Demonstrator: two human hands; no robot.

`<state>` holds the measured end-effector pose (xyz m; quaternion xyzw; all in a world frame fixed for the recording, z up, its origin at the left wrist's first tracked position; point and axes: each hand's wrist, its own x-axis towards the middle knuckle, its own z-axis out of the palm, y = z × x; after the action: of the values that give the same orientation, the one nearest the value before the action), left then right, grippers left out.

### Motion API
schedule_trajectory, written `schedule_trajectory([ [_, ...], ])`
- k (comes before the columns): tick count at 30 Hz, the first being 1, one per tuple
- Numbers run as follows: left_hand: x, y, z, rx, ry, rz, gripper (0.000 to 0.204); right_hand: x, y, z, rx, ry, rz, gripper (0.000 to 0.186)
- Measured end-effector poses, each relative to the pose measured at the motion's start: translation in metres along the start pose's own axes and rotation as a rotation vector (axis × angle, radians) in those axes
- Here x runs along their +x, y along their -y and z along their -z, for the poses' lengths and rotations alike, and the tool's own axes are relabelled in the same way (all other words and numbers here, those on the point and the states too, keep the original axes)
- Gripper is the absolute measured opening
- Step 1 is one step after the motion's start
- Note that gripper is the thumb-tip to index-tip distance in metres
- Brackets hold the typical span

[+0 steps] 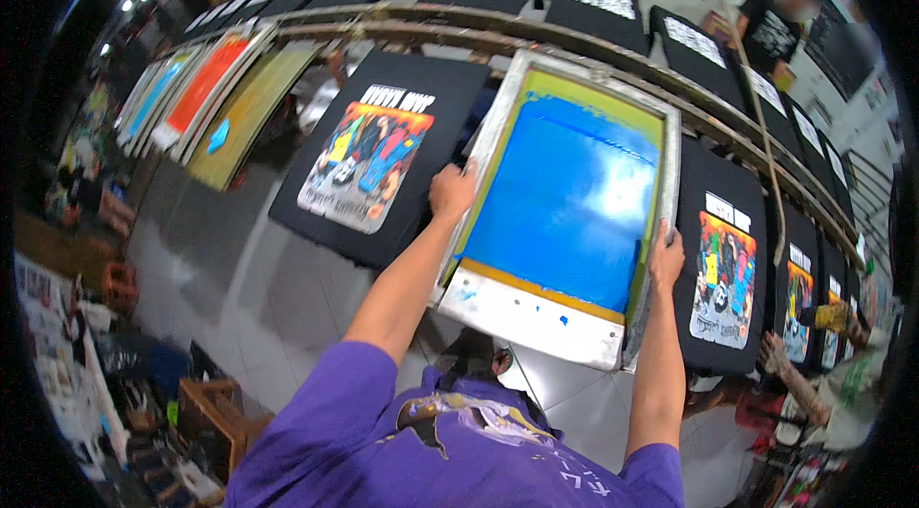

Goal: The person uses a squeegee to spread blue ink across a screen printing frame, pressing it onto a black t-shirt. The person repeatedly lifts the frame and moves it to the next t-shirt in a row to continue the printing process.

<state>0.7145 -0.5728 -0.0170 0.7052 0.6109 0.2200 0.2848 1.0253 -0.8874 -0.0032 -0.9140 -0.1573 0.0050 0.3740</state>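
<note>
Both hands grip the long sides of a screen printing frame (498, 120) with pale, worn rails. My left hand (453, 190) is closed round its left rail, and my right hand (666, 261) round the right one. Wet blue ink (560, 197) covers most of the mesh, with a yellow-green band showing at the far end. Across the frame's near end lies a wide pale squeegee (536, 312) with an orange-brown blade edge, touched by neither hand. What lies beneath the frame is hidden.
Black shirts with colourful prints lie on boards to the left (369, 144) and right (723, 264). Behind a wooden rail (459, 37) runs another row of black shirts. Several inked screens (244, 111) lean at the left. A co-worker's hand (780, 355) is at the right; another person (771, 29) stands far right.
</note>
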Motion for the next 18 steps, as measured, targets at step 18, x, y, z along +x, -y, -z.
schedule_trajectory([
  [18, -0.009, -0.015, 0.004, 0.068, -0.012, 0.008, 0.065, -0.002, 0.000, 0.012, 0.060, 0.042, -0.027, 0.082],
])
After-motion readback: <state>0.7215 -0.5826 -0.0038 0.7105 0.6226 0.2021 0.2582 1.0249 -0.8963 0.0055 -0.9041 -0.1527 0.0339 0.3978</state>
